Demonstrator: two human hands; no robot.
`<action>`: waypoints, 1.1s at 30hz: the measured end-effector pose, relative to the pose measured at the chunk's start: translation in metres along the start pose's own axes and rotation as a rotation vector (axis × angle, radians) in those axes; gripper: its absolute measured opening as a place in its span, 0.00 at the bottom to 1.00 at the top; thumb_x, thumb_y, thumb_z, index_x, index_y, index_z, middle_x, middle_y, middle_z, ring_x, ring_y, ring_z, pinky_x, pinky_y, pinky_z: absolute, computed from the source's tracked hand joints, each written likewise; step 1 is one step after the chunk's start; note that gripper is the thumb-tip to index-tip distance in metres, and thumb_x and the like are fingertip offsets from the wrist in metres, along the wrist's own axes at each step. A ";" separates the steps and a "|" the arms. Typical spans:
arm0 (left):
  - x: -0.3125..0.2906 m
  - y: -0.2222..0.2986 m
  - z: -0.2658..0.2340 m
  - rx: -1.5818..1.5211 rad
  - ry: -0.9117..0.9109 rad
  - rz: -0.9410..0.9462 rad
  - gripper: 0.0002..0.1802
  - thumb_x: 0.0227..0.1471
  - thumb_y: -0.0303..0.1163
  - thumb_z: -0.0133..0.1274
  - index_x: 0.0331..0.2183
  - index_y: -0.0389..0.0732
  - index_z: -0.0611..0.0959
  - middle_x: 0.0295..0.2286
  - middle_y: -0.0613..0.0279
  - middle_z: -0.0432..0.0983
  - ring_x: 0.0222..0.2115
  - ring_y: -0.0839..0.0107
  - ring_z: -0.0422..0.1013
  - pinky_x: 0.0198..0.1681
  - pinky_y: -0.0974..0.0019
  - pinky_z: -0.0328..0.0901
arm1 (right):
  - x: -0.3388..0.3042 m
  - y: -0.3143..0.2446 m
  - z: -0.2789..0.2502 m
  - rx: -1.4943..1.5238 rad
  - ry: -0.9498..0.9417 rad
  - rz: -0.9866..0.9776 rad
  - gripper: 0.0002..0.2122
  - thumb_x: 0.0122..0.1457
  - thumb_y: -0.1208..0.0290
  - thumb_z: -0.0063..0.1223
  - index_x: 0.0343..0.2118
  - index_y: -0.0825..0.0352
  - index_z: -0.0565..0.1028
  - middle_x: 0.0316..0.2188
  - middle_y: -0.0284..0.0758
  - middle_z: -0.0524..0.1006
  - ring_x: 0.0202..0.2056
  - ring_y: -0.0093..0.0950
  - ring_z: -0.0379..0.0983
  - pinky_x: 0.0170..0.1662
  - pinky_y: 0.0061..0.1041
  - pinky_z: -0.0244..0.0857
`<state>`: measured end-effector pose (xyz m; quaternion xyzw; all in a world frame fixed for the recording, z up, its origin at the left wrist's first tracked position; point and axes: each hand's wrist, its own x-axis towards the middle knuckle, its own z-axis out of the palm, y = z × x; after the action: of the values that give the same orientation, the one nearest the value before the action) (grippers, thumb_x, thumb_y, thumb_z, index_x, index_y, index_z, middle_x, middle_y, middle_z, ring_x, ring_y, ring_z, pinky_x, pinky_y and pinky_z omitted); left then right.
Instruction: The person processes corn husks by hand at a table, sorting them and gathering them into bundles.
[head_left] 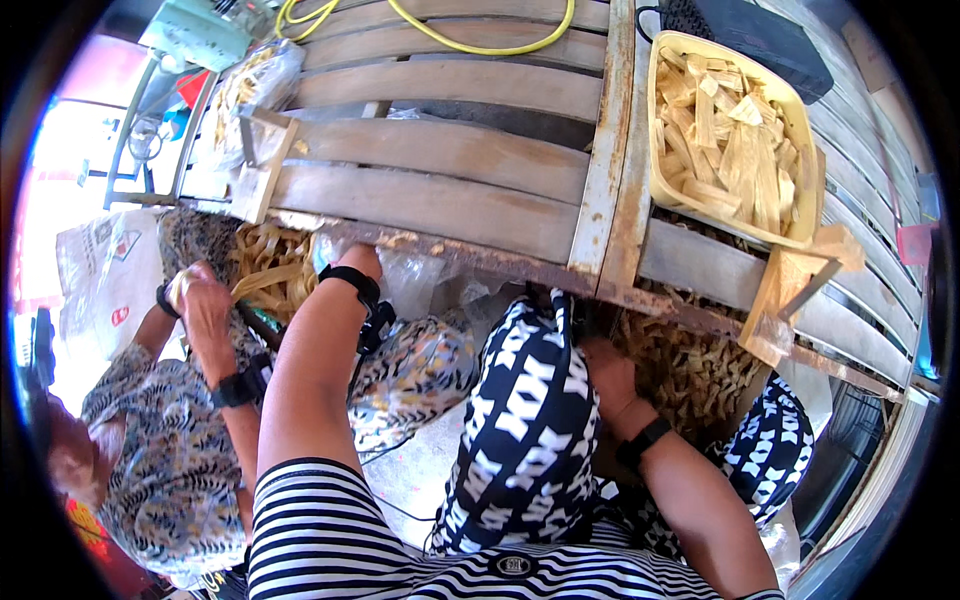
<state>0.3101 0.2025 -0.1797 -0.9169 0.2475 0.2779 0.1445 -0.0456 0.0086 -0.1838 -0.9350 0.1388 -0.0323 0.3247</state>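
My left hand (366,262) reaches to the front edge of the slatted bench, beside a clear plastic bag (405,275). Its fingers are hidden past the edge, so I cannot see whether it grips anything. Down beside my knee, under the bench edge, is my right hand (608,372); its fingers are in shadow and mostly covered. Just right of it lies a heap of brownish, curled strips (690,365). Both wrists wear black bands.
A yellow tub (812,215) on the bench (440,140) holds pale flat strips. Wooden brackets (775,300) stick out at the bench edge. A yellow hose (480,48) lies at the back. At left, a co-worker's hand (200,290) is near more yellowish strips (275,265).
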 end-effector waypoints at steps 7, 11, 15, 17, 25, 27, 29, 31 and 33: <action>-0.013 -0.027 -0.003 -0.090 0.109 0.241 0.18 0.44 0.36 0.48 0.33 0.34 0.80 0.35 0.39 0.73 0.38 0.51 0.72 0.42 0.58 0.66 | -0.009 -0.009 -0.015 -0.060 0.022 -0.008 0.09 0.44 0.74 0.47 0.31 0.64 0.73 0.31 0.37 0.72 0.38 0.37 0.69 0.35 0.34 0.67; -0.013 -0.046 0.009 0.201 0.349 0.343 0.18 0.42 0.36 0.49 0.35 0.35 0.80 0.34 0.42 0.75 0.38 0.52 0.72 0.40 0.59 0.67 | -0.019 -0.026 -0.030 -0.048 -0.063 0.069 0.11 0.46 0.76 0.48 0.35 0.66 0.73 0.36 0.41 0.72 0.41 0.39 0.68 0.40 0.33 0.66; -0.087 -0.010 -0.040 -0.109 0.414 0.136 0.17 0.42 0.34 0.50 0.36 0.36 0.79 0.31 0.50 0.77 0.35 0.57 0.74 0.37 0.61 0.68 | -0.040 -0.024 -0.039 0.077 0.004 -0.065 0.13 0.47 0.79 0.47 0.38 0.67 0.72 0.38 0.44 0.70 0.42 0.44 0.67 0.42 0.36 0.65; -0.102 -0.038 -0.040 -0.249 0.553 0.106 0.16 0.41 0.30 0.51 0.36 0.35 0.79 0.29 0.55 0.78 0.32 0.61 0.75 0.35 0.63 0.68 | -0.051 -0.027 -0.032 0.133 0.051 -0.084 0.15 0.47 0.82 0.47 0.40 0.67 0.71 0.38 0.44 0.71 0.42 0.45 0.67 0.43 0.36 0.64; -0.190 -0.019 -0.109 -1.540 0.621 0.176 0.18 0.29 0.22 0.50 0.32 0.33 0.79 0.23 0.63 0.74 0.22 0.70 0.70 0.27 0.69 0.65 | -0.076 -0.032 -0.040 0.289 0.278 0.114 0.15 0.52 0.83 0.45 0.44 0.64 0.69 0.37 0.41 0.74 0.40 0.38 0.72 0.42 0.30 0.65; -0.198 -0.011 -0.119 -1.604 0.636 0.254 0.18 0.30 0.22 0.50 0.32 0.33 0.79 0.22 0.64 0.74 0.22 0.70 0.70 0.27 0.69 0.65 | -0.067 -0.035 -0.055 0.335 0.307 0.123 0.15 0.53 0.83 0.45 0.44 0.63 0.69 0.37 0.40 0.74 0.40 0.37 0.72 0.42 0.28 0.66; -0.219 -0.001 -0.130 -1.652 0.598 0.482 0.19 0.30 0.22 0.50 0.32 0.33 0.79 0.25 0.63 0.75 0.23 0.71 0.70 0.27 0.69 0.65 | -0.050 -0.047 -0.079 0.523 0.326 0.190 0.16 0.54 0.81 0.47 0.47 0.63 0.67 0.38 0.37 0.75 0.38 0.27 0.72 0.42 0.23 0.65; -0.241 0.007 -0.149 -1.526 0.573 0.643 0.18 0.30 0.21 0.49 0.32 0.33 0.79 0.27 0.63 0.75 0.23 0.71 0.70 0.28 0.69 0.65 | -0.033 -0.084 -0.123 0.654 0.280 0.086 0.18 0.54 0.79 0.49 0.49 0.65 0.66 0.43 0.37 0.72 0.41 0.26 0.70 0.42 0.21 0.65; -0.276 0.025 -0.166 -1.549 0.602 0.816 0.17 0.30 0.20 0.49 0.30 0.33 0.79 0.27 0.62 0.76 0.24 0.71 0.70 0.28 0.69 0.65 | -0.015 -0.127 -0.144 0.795 0.215 -0.024 0.24 0.52 0.74 0.56 0.52 0.66 0.63 0.49 0.39 0.68 0.47 0.28 0.66 0.46 0.24 0.63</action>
<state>0.1705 0.2180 0.1109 -0.6328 0.3235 0.1453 -0.6883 -0.0518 0.0218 0.0080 -0.7294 0.1379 -0.1848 0.6440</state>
